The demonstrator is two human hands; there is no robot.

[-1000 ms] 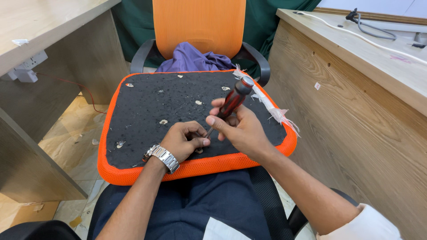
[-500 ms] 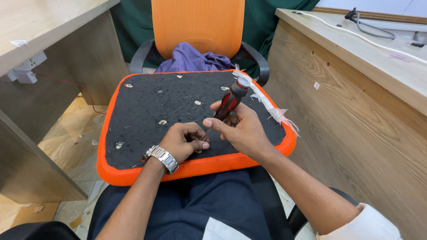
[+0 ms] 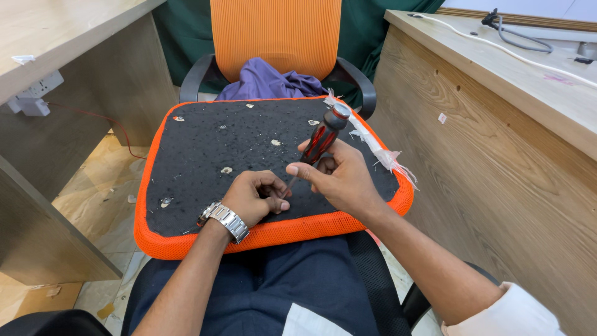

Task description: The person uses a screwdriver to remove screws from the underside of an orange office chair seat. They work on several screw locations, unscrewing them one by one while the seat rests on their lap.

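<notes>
On my lap, my right hand point(image 3: 342, 177) is clamped on the screwdriver point(image 3: 317, 146), tip beside my fisted left hand point(image 3: 255, 198) on the seat cushion point(image 3: 205, 155); prying likely needs steady pressure.

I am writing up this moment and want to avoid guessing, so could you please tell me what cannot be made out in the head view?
- Screwdriver tip: hidden between the left hand and right hand.
- What the left hand's curled fingers pinch: covered by the fingers.
- Pale bits on the seat cushion: too small to identify.
- Purple cloth on the orange chair: lower part hidden behind the cushion.
- Chair's top: cut off by the frame edge.
</notes>
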